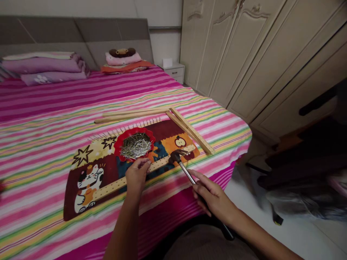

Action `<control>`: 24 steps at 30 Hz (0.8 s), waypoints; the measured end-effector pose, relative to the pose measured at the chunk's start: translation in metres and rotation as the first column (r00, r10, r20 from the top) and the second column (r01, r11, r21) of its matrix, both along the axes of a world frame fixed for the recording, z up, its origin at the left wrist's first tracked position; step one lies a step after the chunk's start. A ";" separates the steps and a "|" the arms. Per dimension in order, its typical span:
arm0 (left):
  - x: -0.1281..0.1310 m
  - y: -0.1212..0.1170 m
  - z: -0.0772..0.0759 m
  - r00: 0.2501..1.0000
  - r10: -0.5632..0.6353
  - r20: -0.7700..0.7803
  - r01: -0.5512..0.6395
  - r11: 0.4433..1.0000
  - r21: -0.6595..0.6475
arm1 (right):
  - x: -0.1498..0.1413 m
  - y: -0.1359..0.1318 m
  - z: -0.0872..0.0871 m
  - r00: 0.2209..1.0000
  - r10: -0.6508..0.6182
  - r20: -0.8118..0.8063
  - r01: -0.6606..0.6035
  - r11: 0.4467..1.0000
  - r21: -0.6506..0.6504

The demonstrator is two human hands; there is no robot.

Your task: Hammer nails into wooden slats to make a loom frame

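Wooden strip (111, 188), marked with rows of dark dots, lies slantwise on a mat (108, 172) with a cat picture, on the bed's striped cover (40, 159). Several thin nails (162, 159) stand in it between the two hands. The right hand (214, 196) is wrapped around the handle of a hammer (187, 171), forefinger stretched along it, the head over the strip; contact cannot be made out. The left hand (136, 175) has thumb and fingers bent together at the strip, beside a red bowl (117, 148) of loose nails; I cannot tell whether it pinches one.
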State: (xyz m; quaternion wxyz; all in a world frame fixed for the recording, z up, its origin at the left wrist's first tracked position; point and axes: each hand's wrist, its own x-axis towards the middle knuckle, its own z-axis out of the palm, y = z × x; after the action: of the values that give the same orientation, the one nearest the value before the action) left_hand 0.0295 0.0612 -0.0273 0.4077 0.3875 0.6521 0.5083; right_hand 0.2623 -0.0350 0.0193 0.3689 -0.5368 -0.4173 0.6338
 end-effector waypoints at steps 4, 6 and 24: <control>0.001 -0.002 -0.001 0.994 -0.018 -0.104 0.018 1.000 0.001 | -0.001 -0.001 -0.001 1.000 0.004 0.002 -0.004 1.000 -0.020; 0.002 -0.004 -0.001 0.982 -0.028 -0.186 0.032 0.999 0.020 | -0.001 -0.002 -0.001 1.000 0.017 0.005 -0.016 1.000 -0.014; 0.002 -0.005 -0.007 0.855 -0.069 -0.515 0.153 0.981 0.123 | -0.045 0.043 0.002 0.961 0.226 0.160 -0.264 0.920 0.289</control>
State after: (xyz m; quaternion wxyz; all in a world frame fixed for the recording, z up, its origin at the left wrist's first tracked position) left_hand 0.0320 0.0558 -0.0342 0.2179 0.5761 0.6701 0.4142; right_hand 0.2174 0.0077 0.0212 0.3390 -0.4544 -0.5967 0.5679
